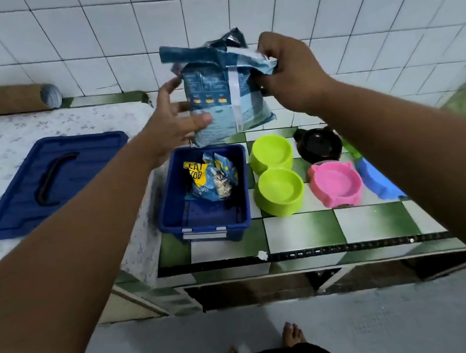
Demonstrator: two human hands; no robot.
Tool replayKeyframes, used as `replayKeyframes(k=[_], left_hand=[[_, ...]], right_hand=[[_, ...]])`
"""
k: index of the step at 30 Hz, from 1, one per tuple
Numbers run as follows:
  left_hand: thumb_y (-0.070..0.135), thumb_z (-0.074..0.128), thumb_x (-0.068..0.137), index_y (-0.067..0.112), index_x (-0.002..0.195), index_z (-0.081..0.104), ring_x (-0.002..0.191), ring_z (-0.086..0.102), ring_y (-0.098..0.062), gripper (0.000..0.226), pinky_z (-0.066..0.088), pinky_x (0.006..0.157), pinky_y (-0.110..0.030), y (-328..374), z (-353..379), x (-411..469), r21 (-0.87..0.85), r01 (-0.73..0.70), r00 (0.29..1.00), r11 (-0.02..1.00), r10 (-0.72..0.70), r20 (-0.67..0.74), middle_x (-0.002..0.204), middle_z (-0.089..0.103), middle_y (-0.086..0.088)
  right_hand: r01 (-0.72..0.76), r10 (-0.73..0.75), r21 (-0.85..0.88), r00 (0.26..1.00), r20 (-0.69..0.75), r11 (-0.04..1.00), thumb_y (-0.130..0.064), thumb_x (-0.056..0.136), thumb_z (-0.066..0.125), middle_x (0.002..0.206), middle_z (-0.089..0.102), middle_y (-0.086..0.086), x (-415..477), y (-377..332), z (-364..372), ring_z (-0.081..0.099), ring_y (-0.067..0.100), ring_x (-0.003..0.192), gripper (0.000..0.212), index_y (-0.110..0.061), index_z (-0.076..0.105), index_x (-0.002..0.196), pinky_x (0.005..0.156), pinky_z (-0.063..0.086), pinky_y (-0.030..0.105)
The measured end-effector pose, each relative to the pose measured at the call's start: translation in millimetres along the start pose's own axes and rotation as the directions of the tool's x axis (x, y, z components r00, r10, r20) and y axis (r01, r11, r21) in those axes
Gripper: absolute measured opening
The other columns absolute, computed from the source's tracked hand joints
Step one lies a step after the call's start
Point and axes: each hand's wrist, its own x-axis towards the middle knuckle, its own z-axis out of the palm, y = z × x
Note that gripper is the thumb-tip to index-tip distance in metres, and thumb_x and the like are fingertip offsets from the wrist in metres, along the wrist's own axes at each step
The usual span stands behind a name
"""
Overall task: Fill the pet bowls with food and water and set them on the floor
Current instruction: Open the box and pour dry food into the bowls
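A blue pet food bag (221,95) is held upright in the air above the blue storage bin (170,208). My left hand (171,122) grips the bag's lower left side. My right hand (286,71) pinches its folded top right corner. On the green and white tiled counter (307,231) stand two lime green bowls (271,153) (279,191), a pink bowl (336,183), a black bowl (319,144) and a blue bowl (377,181) partly hidden by my right arm. All visible bowls look empty.
A second crumpled food bag (211,179) lies inside the bin. The bin's blue lid (52,182) rests on a patterned surface to the left. A brown roll (2,98) lies against the white tiled wall. My bare feet (291,334) stand on the pale floor below.
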Motion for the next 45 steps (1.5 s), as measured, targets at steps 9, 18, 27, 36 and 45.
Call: replayKeyframes(k=[9,18,27,36,45], left_hand=[[0.036,0.1,0.052,0.017,0.134,0.048,0.115,0.07,-0.026,0.099,0.056,0.099,-0.052,-53.5,121.9,42.1,-0.061,0.149,0.988,0.987,-0.146,0.056,0.126,0.071,-0.008],[0.011,0.093,0.069,0.014,0.13,0.047,0.106,0.07,-0.009,0.076,0.056,0.091,-0.031,-90.2,270.0,108.9,-0.117,0.115,0.993,0.987,-0.117,-0.01,0.12,0.07,0.001],[0.022,0.098,0.059,0.02,0.14,0.041,0.116,0.068,-0.022,0.099,0.059,0.091,-0.043,-126.9,410.8,170.2,-0.277,0.245,0.959,0.929,-0.274,-0.073,0.127,0.07,-0.003],[0.009,0.088,0.076,0.024,0.126,0.05,0.107,0.072,-0.017,0.065,0.06,0.091,-0.041,-141.8,455.0,197.5,-0.365,0.29,0.945,0.884,-0.325,-0.036,0.121,0.072,-0.003],[0.023,0.071,0.095,0.029,0.123,0.054,0.105,0.071,-0.021,0.033,0.061,0.084,-0.048,-148.5,476.0,213.9,-0.631,0.358,0.905,0.688,-0.423,0.052,0.12,0.071,-0.002]], right_hand=[[-0.143,0.143,-0.09,0.99,-0.015,0.986,-0.013,0.072,0.069,0.074,0.047,0.002,-39.0,82.3,-54.2,0.043,0.015,0.071,0.027,-0.019,0.043,0.074,0.068,0.054,0.055],[-0.108,0.134,-0.218,0.985,0.107,0.97,-0.003,0.079,0.07,0.075,0.049,0.0,-57.5,190.2,-131.5,0.041,0.018,0.071,0.024,-0.012,0.048,0.082,0.058,0.027,0.028],[-0.109,0.18,-0.204,0.91,0.373,0.973,-0.031,0.08,0.061,0.094,0.044,0.002,-58.3,286.8,-214.3,0.041,0.013,0.077,0.026,-0.014,0.044,0.091,0.063,0.033,0.018],[-0.21,0.256,-0.231,0.947,0.193,0.95,-0.051,0.102,0.041,0.085,0.048,0.008,-46.0,335.9,-209.4,0.045,0.021,0.08,0.05,-0.007,0.049,0.079,0.07,0.034,0.034],[-0.05,0.155,-0.382,0.956,0.248,0.923,-0.043,0.099,0.053,0.091,0.049,0.006,-15.0,360.5,-194.5,0.041,0.017,0.091,0.03,-0.016,0.049,0.087,0.074,0.025,0.025]])
